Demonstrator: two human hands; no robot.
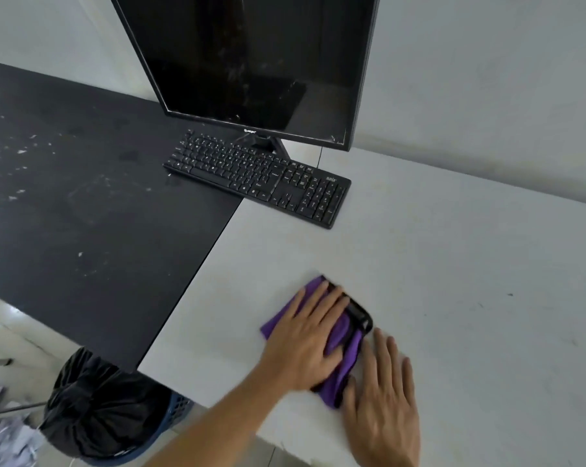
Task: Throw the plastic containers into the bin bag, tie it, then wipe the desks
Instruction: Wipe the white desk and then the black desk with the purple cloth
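The white desk (453,264) fills the lower right of the frame, the speckled black desk (83,197) the left. My left hand (312,335) presses flat, fingers spread, on the purple cloth (278,320) at lower centre. My right hand (382,389) lies open just right of it.

The left hand (305,335) lies palm down, fingers (318,299) straight and spread, pressing flat on a cloth (352,352). Its bare forearm reaches in from the lower left. The right hand (382,399) lies flat just beside it, palm down on the desk (453,264), fingers straight, thumb at the cloth's edge.
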